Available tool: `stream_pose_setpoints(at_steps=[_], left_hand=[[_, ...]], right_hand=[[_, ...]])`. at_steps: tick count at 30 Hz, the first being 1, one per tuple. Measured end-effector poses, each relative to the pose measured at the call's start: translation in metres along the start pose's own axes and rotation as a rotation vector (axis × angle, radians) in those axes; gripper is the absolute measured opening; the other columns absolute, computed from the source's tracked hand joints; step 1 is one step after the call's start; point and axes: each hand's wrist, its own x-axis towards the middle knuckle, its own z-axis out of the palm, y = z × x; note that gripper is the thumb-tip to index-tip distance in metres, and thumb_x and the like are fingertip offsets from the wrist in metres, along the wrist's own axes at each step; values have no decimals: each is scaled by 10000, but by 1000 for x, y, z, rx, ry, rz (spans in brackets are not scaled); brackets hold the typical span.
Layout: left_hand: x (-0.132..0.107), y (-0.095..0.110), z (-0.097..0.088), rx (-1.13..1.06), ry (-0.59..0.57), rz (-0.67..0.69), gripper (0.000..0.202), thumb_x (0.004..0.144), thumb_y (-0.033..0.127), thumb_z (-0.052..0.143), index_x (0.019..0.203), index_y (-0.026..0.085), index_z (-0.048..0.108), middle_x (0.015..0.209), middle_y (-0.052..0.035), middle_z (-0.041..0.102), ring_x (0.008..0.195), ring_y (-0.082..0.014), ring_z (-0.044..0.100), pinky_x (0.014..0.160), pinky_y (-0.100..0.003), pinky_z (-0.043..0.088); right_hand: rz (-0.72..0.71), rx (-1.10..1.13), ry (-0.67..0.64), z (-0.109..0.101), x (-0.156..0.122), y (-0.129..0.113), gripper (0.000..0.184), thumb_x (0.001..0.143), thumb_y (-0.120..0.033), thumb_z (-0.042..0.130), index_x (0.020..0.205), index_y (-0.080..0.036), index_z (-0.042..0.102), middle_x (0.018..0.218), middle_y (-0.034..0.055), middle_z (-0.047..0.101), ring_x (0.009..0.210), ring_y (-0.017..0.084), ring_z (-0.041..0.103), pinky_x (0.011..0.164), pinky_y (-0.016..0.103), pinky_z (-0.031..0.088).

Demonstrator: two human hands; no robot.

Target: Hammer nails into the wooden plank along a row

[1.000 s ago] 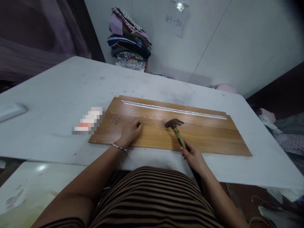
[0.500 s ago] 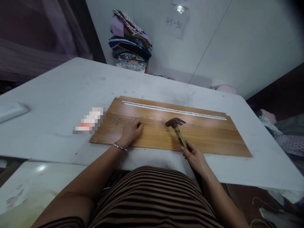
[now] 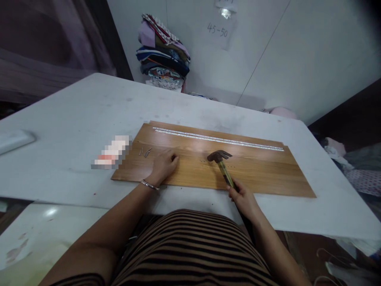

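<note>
A long wooden board (image 3: 262, 171) lies across the white table (image 3: 74, 115). A thin silver strip (image 3: 217, 138) runs along the board's far edge. My right hand (image 3: 244, 197) is closed round the yellow handle of a claw hammer (image 3: 220, 161), whose dark head rests on the board over a row of small dark dots. My left hand (image 3: 163, 165) rests on the board's left part with its fingers curled loosely under; what they hold, if anything, is hidden. A bracelet sits on that wrist. A few loose nails (image 3: 145, 151) lie on the table just off the board's left end.
A blurred-out small package (image 3: 112, 152) lies left of the board. A white object (image 3: 13, 139) sits at the table's far left edge. Folded clothes (image 3: 163, 51) are stacked against the white wall behind the table. More cloth lies at the right, beyond the table.
The hammer head has stayed over the same spot on the board, shifting only slightly. My left hand has not moved.
</note>
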Motion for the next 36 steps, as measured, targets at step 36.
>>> stream_pose_setpoints(at_steps=[36], left_hand=[[0,4,-4,10,-26,-24,155,891,256,508,816,193,628,886,-71,697,874,-220,639,805,-331,472]], right_hand=[[-31,14,15,1,3,-5,516,844,-447,620,1285,-199,719,917,61,754,836,245,660,642,330,508]])
